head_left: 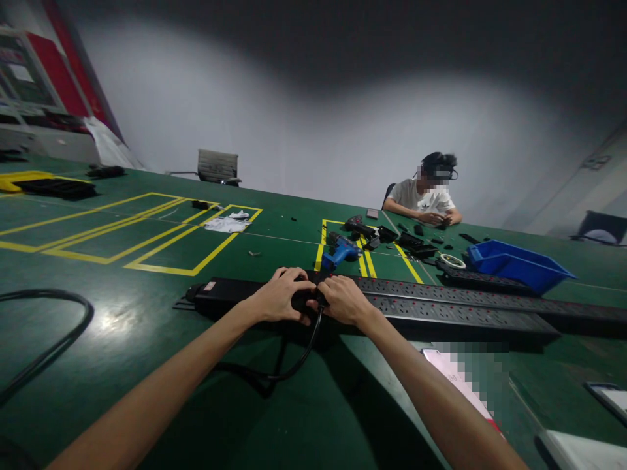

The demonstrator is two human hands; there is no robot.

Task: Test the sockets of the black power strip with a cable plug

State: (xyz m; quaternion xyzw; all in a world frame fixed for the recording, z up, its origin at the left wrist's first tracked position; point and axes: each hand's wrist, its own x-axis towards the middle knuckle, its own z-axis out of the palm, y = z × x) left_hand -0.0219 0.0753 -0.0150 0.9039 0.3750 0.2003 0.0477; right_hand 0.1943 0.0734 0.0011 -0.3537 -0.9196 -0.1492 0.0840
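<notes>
My left hand (284, 295) is curled around a dark part at the near power strip, its thumb and fingers almost meeting my right hand. My right hand (343, 300) pinches the end of a black cable (313, 339), which loops down toward me and back left over the table. Beneath both hands lies a long black power strip (455, 316) with rows of sockets and red dots. A second power strip (514, 297) runs parallel just behind it. The exact part between my fingers is mostly hidden. Right behind my hands rests a blue cordless drill (340, 251).
A blue bin (519, 261) and a tape roll (451, 261) are at the right, near scattered black parts (416, 245). Across the table sits a person (421, 199) handling something small. White gloves (228, 223) lie back left; a thick cable (73, 297) curves at the left.
</notes>
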